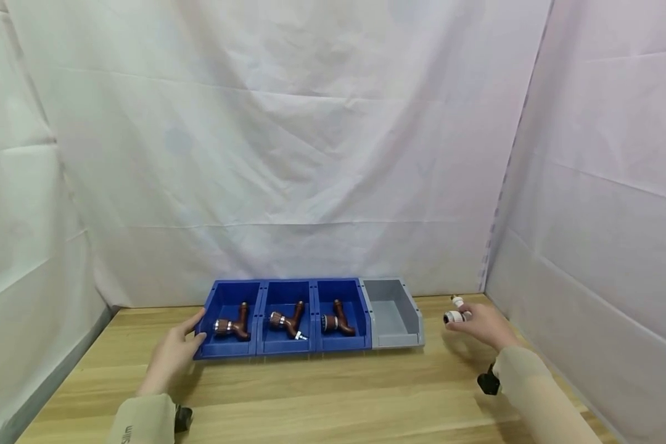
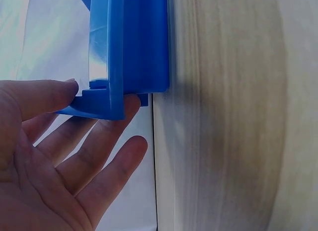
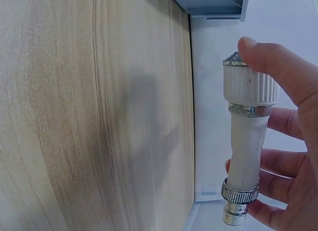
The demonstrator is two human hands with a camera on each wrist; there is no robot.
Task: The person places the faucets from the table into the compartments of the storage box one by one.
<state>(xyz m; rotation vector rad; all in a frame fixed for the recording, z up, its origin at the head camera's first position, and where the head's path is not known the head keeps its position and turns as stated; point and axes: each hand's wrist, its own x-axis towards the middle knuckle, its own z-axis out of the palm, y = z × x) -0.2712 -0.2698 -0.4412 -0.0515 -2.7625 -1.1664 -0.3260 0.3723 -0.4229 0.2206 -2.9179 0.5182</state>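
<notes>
My left hand (image 1: 172,353) is at the left end of a row of joined bins, where it grips the side edge of the leftmost blue bin (image 2: 107,47). The left wrist view shows the thumb on one face of that edge and fingertips behind it. Off to the right, my right hand (image 1: 487,325) holds a white plastic tap (image 3: 246,151) above the wood. The tap has a ribbed knob under my thumb and a knurled metal collar and nozzle at its other end. Brown taps lie in the blue bins: left (image 1: 238,330), middle (image 1: 291,320) and right (image 1: 340,320).
A grey bin (image 1: 395,340) closes the row on the right, beside the third blue bin (image 1: 344,344). The bins stand near the back of a wooden table (image 1: 322,394). White cloth (image 1: 288,154) hangs behind and on both sides.
</notes>
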